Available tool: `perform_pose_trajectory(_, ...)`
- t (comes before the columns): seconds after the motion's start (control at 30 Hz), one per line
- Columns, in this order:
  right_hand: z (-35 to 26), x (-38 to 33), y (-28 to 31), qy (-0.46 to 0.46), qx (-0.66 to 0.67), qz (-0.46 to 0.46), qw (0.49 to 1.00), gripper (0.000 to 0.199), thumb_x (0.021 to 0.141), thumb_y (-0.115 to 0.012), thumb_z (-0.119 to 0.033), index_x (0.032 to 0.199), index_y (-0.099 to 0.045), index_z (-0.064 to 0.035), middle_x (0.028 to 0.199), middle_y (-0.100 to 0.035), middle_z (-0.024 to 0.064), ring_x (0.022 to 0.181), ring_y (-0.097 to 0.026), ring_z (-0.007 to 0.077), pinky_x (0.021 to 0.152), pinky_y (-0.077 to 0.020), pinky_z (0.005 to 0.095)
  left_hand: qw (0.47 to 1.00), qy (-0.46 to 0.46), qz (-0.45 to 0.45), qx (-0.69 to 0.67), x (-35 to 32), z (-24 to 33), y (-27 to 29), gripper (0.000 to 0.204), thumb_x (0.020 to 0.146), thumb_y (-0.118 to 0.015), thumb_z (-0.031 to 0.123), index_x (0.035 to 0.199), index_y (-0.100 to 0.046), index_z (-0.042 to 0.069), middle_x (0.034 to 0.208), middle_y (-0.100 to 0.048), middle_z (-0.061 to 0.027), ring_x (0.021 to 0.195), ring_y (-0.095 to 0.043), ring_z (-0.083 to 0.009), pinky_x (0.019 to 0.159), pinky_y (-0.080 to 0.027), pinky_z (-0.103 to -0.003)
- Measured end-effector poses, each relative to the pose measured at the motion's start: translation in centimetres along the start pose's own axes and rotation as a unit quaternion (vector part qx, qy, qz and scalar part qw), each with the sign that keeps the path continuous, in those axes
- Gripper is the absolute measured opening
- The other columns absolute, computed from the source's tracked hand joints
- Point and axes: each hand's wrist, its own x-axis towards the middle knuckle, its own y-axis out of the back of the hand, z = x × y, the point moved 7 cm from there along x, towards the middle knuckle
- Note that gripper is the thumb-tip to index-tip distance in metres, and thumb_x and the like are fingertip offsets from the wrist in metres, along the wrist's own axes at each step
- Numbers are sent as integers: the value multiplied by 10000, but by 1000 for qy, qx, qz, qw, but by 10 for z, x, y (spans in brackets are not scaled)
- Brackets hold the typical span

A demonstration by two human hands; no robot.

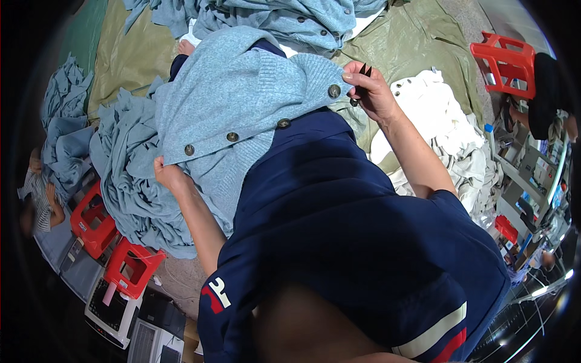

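A light blue knitted cardigan (pixel 209 91) with large dark buttons lies spread over my lap, its buttoned edge running slantwise between my hands. My left hand (pixel 172 176) pinches that edge at the lower left, close to a button. At the other end, my right hand (pixel 378 97) grips the cardigan's ribbed corner beside another button. The same hand also holds small black thread snips (pixel 366 71), whose pointed blades stick up past the fingers. The rest of the snips is partly hidden by my fingers.
Blue knitwear is heaped at my left (pixel 130 163) and ahead (pixel 272 21). A white garment pile (pixel 423 121) lies at right on a green-tan sheet (pixel 417 42). Red stools stand at left (pixel 134 266) and far right (pixel 505 63). Other people sit at both sides.
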Motion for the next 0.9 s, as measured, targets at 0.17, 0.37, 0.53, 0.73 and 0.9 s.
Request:
perform_pose_trajectory(0.17, 1, -2, 3, -5, 30, -6, 1000, 102, 837, -674, -106, 888, -593, -71, 744, -558, -33, 587, -525, 52, 511, -338, 175, 1000, -15, -18, -12, 1, 1, 2, 200, 782, -557, -63, 706, -471, 100, 707, -505, 36, 635, -443, -69, 583, -389, -230)
perform_pose_trajectory(0.37, -14, 4, 74, 77, -43, 154, 984, 86, 824, -641, -161, 888, -624, -105, 750, -572, -37, 521, -465, 48, 479, -344, 181, 971, -217, -9, 103, -35, 64, -14, 171, 755, -642, -44, 896, -574, 25, 833, -584, -23, 754, -534, -111, 740, -450, -233)
perform_pose_trajectory(0.53, -78, -3, 256, 195, -169, 408, 876, 53, 819, -641, -112, 811, -613, -68, 698, -535, -11, 572, -439, 69, 523, -344, 209, 803, -483, -241, 255, -136, 143, -90, 230, 694, -718, 16, 893, -608, 50, 911, -626, -105, 810, -604, -269, 724, -460, -347)
perform_pose_trajectory(0.73, -91, 20, 40, 357, -556, 138, 738, 199, 827, -670, -47, 1022, -629, -37, 941, -635, 65, 849, -597, 159, 763, -471, 278, 861, -426, -187, 207, -138, 102, -47, 147, 754, -675, -4, 878, -603, 31, 893, -634, -109, 810, -612, -271, 745, -484, -356)
perform_pose_trajectory(0.9, -28, -8, -170, 415, -661, -199, 593, 293, 677, -668, -73, 958, -583, -58, 1013, -563, 117, 957, -543, 320, 797, -472, 405, 969, -126, -43, 206, -93, 30, 3, 268, 818, -701, 153, 1016, -584, 15, 992, -620, -137, 898, -596, -257, 775, -470, -343)
